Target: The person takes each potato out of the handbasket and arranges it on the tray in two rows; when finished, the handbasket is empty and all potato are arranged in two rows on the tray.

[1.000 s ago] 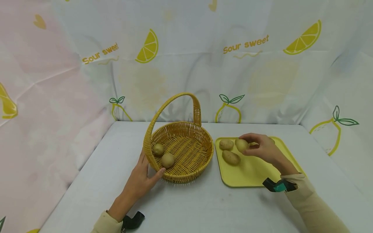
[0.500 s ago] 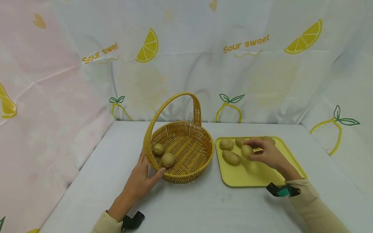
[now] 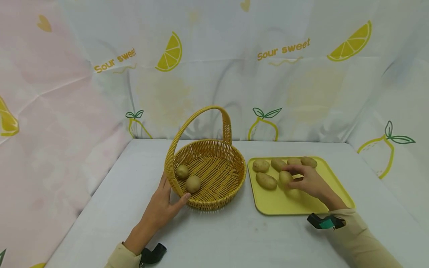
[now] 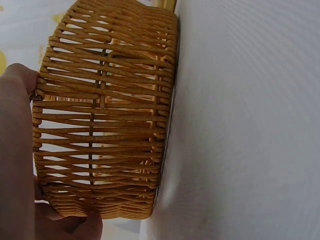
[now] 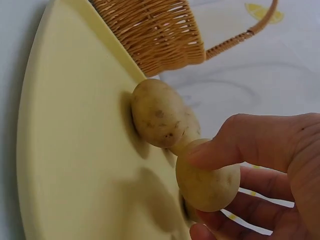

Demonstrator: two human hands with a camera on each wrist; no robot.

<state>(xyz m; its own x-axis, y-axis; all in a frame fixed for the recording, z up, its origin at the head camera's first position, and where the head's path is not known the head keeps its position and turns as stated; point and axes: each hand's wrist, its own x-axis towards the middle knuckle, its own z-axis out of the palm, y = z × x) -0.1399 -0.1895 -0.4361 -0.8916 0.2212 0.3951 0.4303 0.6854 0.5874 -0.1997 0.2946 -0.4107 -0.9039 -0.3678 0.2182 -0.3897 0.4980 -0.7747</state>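
Observation:
My right hand [image 3: 308,181] pinches a small round potato [image 3: 285,178] between thumb and fingers over the yellow tray [image 3: 268,206]. In the right wrist view this held potato [image 5: 207,177] is just above the tray, apart from its shadow. Several more potatoes lie on the tray, among them a long potato [image 3: 266,181] at the left. My left hand [image 3: 161,206] holds the near left side of a wicker basket [image 3: 214,204], thumb at the rim and fingers against the outer wall [image 4: 100,130]. Two potatoes, one a round potato [image 3: 193,184], lie inside the basket.
The basket's tall arched handle [image 3: 191,121] rises over its left and back sides. Behind the white table [image 3: 228,242] hangs a lemon-print cloth [image 3: 214,74]. The tray stands close to the basket's right side.
My right hand has moved right and nearer with the pinched potato, then a little lower, so the potatoes at the tray's back show. The left hand and basket have stayed put.

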